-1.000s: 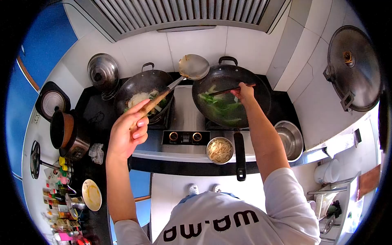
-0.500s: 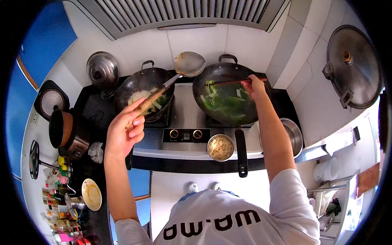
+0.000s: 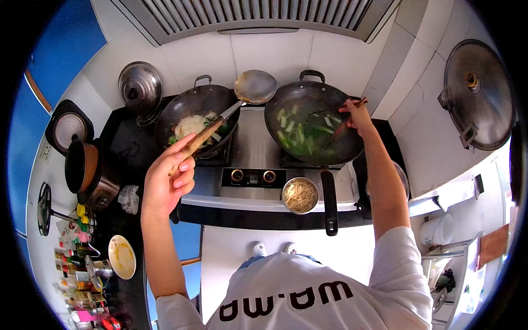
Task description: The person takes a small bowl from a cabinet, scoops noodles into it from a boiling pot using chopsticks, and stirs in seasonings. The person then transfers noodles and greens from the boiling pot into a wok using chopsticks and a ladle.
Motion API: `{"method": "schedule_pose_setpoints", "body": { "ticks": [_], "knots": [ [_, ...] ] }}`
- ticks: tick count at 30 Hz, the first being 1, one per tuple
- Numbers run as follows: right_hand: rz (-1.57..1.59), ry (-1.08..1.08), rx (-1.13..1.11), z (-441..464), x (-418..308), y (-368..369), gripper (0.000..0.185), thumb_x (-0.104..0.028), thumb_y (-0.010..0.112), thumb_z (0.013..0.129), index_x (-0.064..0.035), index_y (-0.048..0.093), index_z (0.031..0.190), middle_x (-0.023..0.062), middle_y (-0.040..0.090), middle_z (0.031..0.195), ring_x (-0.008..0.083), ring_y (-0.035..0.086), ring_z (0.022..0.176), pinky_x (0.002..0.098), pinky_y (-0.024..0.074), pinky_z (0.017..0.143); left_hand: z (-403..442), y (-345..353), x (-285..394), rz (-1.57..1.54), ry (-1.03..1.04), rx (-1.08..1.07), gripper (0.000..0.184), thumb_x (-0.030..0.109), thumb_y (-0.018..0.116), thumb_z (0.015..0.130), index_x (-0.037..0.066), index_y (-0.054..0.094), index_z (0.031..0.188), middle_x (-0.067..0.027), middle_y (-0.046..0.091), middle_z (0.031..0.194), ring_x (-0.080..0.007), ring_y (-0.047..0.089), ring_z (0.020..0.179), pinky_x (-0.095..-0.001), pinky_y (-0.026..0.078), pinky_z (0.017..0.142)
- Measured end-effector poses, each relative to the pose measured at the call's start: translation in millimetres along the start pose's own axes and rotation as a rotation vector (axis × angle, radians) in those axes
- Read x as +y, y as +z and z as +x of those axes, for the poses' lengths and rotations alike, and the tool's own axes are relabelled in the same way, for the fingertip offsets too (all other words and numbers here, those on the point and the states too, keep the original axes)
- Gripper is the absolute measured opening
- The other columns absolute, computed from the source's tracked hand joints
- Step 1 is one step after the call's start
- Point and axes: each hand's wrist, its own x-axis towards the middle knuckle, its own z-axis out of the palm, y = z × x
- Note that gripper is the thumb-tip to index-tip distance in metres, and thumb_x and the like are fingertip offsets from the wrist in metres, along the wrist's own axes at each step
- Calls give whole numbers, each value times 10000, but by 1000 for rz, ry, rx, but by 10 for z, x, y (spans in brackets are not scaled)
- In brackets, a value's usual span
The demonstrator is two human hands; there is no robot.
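My left hand (image 3: 171, 171) is closed around the wooden handle of a ladle (image 3: 255, 86), its round metal head raised between the two woks. Below it, the left wok (image 3: 175, 105) holds a pale heap (image 3: 192, 125), perhaps noodles, with green pieces. My right hand (image 3: 357, 116) grips brown chopsticks (image 3: 340, 131) over the right side of the right wok (image 3: 308, 92). Their lower ends slant down into that wok. Chopped greens (image 3: 297, 135) lie in greenish liquid there, blurred by steam. A small metal bowl of noodle-like strands (image 3: 300, 196) sits at the front of the stove.
The right wok's black handle (image 3: 330, 209) juts over the counter's front edge. A lid (image 3: 140, 87) leans at the back left. On the left counter stand a rice cooker (image 3: 99, 190), a stained plate (image 3: 122, 257) and several bottles. Another metal bowl partly shows behind my right forearm.
My right hand has moved right and slightly down, turning the chopsticks from nearly level to a steep slant. The greens have shifted. My left hand keeps its hold on the ladle; the view has shifted slightly.
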Motion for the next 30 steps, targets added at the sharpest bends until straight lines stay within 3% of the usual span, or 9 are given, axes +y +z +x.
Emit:
{"method": "schedule_pose_setpoints", "body": {
  "ticks": [2,9,18,21,26,30],
  "knots": [
    [196,177,42,56,159,192,232,-253,460,885,-26,494,917,104,613,771,140,479,417,237,387,364,5,-13,-8,-5,-3,-6,461,121,393,832,9,362,1278,16,354,680,-37,290,463,-168,250,386],
    [507,274,137,9,230,604,192,-95,475,838,62,443,943,154,555,725,227,597,545,288,543,457,-9,-5,-17,-23,-9,-19,465,126,398,830,9,360,1279,17,353,680,-36,289,461,-166,250,383],
    [727,347,145,-18,189,713,180,-106,486,838,74,479,854,156,571,726,196,594,557,231,538,476,-15,7,-43,-28,-8,-5,462,125,396,831,16,366,1279,15,354,681,-34,285,458,-166,247,382],
    [844,318,142,110,255,625,215,-78,466,839,119,455,925,198,570,769,221,606,551,246,545,457,-43,10,-57,-23,-3,7,472,133,398,831,20,354,1288,24,353,676,-28,278,454,-160,241,374],
    [875,320,214,132,86,422,204,-87,457,850,112,460,894,203,587,746,199,602,546,233,541,456,-65,-35,-90,-14,-1,31,483,147,403,832,23,344,1294,32,350,671,-24,272,452,-153,235,367],
    [940,176,160,218,-71,224,183,-83,451,850,99,436,858,206,584,730,203,597,550,219,538,457,-34,-45,-148,15,-86,17,482,146,405,831,24,346,1293,29,355,674,-30,278,458,-159,239,379]
  ]
}}
